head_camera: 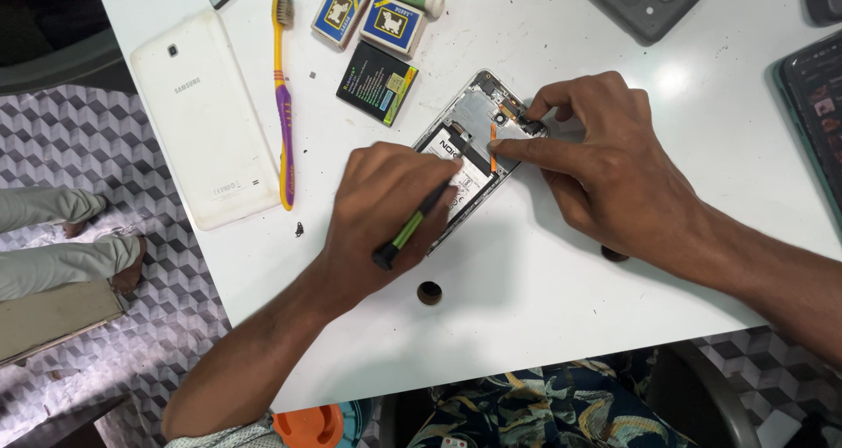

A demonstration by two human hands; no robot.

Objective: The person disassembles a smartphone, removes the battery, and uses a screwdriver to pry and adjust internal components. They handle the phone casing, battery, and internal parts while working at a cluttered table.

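Because the phone lies open near the middle of the white table, with its back cover off and its inner parts bare, a small slip can do harm. I think the tool may slide off its point and scratch the board or cut the thin orange strip, if it is pushed too hard or at a wrong angle. The phone may also turn on the smooth table if the hold on it becomes weak.

The left hand is closed around the dark tool with the green band, and the tip goes toward the phone, but the fingers hide where it touches. The right hand is half closed: the forefinger presses on the phone beside the orange strip, and the thumb rests at its upper edge. It holds nothing.

Just above the phone lies a black battery, then two small blue and yellow boxes. Further to the left are a yellow and purple toothbrush and a white tablet, face down.
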